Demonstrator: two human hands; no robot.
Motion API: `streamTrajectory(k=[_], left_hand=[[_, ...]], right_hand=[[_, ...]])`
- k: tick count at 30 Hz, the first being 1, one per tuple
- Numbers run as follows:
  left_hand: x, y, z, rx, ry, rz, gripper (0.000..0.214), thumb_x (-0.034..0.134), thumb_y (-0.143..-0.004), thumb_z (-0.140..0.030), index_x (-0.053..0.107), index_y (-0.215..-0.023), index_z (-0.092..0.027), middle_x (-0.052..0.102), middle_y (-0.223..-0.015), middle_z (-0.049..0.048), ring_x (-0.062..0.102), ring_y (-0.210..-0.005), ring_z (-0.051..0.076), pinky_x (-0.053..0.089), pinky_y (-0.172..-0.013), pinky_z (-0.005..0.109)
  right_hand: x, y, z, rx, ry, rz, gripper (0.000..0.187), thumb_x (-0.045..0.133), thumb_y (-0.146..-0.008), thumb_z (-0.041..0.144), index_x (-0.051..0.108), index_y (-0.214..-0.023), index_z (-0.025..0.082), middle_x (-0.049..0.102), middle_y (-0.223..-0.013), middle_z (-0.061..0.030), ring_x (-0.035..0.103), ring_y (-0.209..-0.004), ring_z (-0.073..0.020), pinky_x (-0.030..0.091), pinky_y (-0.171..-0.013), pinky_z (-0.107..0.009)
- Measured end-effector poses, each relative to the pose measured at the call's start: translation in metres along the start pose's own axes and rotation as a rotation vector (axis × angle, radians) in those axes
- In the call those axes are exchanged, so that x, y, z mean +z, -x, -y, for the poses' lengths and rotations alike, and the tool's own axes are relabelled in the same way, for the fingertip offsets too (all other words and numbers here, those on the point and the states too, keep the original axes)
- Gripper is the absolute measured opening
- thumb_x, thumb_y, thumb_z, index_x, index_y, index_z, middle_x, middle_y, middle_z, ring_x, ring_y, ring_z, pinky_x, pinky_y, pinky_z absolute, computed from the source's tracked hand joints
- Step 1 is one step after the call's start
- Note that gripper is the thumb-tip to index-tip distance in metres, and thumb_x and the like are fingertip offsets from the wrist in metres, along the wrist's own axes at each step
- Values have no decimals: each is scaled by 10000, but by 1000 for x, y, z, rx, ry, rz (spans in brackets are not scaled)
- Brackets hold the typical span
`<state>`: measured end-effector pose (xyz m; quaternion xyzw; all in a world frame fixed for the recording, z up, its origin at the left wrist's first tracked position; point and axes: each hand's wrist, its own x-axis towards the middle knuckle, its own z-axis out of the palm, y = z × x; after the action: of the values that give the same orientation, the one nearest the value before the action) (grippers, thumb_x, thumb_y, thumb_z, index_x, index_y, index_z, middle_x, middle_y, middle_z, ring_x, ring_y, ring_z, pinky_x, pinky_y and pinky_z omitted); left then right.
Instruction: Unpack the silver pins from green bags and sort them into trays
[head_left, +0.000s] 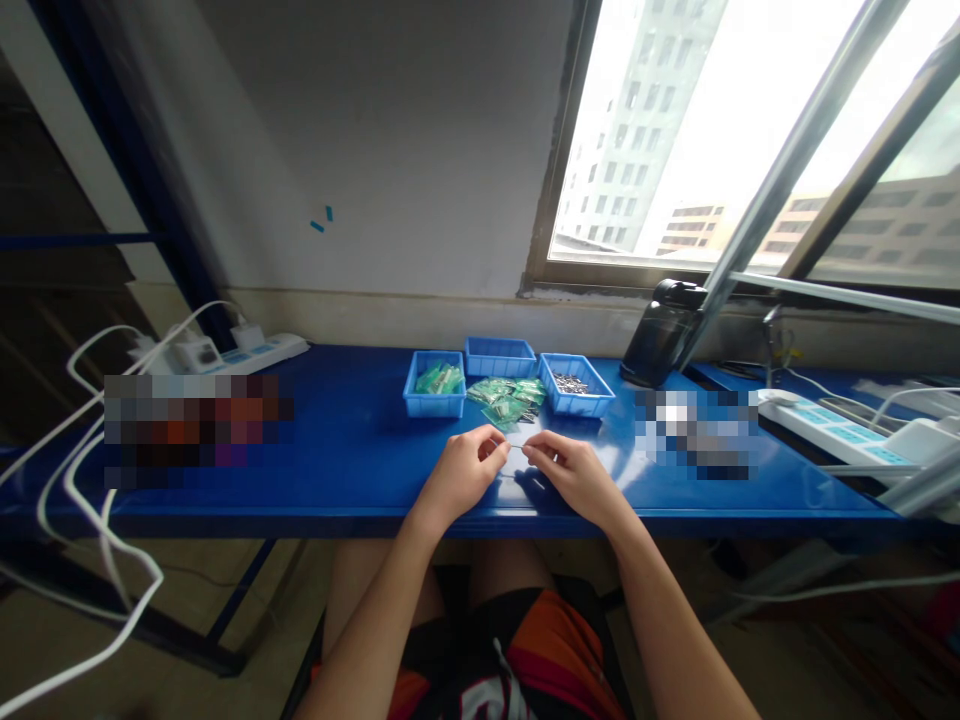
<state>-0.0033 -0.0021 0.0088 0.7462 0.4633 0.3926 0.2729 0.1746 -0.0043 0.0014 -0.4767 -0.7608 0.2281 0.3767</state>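
My left hand (461,472) and my right hand (574,474) rest on the blue table (352,450) near its front edge, fingertips pinched toward each other. Between them they hold a small clear packet (516,441), too small to make out in detail. Just beyond the hands lies a loose pile of green packets (508,397). Behind it stand three blue trays: the left tray (435,387) holds green packets, the middle tray (499,356) looks empty, the right tray (576,386) holds small dark metal parts.
A white power strip (247,352) with white cables lies at the back left, another power strip (832,425) at the right. A black device (660,335) stands by the window sill. Slanted metal bars (780,170) cross the window.
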Motion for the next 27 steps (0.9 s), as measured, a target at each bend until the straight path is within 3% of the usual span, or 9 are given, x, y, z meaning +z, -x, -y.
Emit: streamTrajectory(k=[8, 13, 19, 27], left_hand=[[-1, 3, -2, 35, 60, 33, 261, 487, -834, -326, 650, -1000, -206, 647, -735, 2, 591, -674, 129, 429, -612, 212], [-1, 5, -3, 81, 97, 121, 333, 499, -830, -303, 633, -1124, -225, 655, -748, -1, 569, -647, 113, 438, -617, 204], [-2, 6, -3, 82, 113, 191, 360, 519, -814, -287, 624, -1155, -242, 647, -768, -8, 522, -612, 92, 425, -594, 193], [-2, 6, -5, 70, 122, 182, 321, 509, -816, -302, 639, -1096, -215, 620, -715, -13, 512, -599, 96, 411, -590, 197]], right_hand=[[1, -1, -3, -29, 15, 12, 196, 504, -860, 309, 631, -796, 174, 642, -671, -3, 544, -604, -132, 389, -555, -216], [2, -1, -5, -60, 19, 47, 207, 496, -869, 303, 639, -809, 166, 639, -684, -1, 533, -615, -127, 378, -558, -211], [2, -1, -5, -66, 20, 46, 183, 505, -859, 274, 632, -795, 158, 577, -618, 18, 504, -587, -114, 359, -537, -201], [2, 0, -3, -48, 8, 49, 199, 505, -851, 296, 626, -771, 160, 588, -622, 12, 506, -591, -118, 361, -534, -206]])
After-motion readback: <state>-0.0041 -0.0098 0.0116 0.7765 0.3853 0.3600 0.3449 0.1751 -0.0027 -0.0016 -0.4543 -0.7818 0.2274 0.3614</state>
